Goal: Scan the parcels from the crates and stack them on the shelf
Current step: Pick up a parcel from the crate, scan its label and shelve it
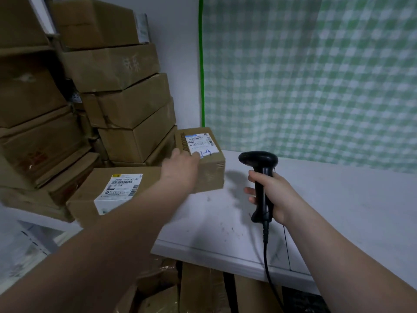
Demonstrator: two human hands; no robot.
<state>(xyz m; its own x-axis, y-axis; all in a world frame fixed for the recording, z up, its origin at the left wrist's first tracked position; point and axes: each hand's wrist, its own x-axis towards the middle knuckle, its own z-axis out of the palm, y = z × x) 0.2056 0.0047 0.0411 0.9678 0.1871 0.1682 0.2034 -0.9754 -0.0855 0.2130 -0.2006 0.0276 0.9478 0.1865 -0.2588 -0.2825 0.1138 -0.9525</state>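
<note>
Your left hand [180,168] lies flat on the small parcel [212,175], partly covering its label [199,143]; the barcode scanner [259,160] gripped in your right hand [275,195] may misread.

The white shelf [316,199] runs along a checked curtain and bears dark scuffs [225,231] near its front edge. A small box [212,175] stands on it towards the back left, its label [202,144] facing up with blue writing on it. Just left of it, and touching it, a larger box [90,186] lies with a white label on top and down its front. Behind both, in the corner, brown boxes are piled in a leaning stack [126,109].
</note>
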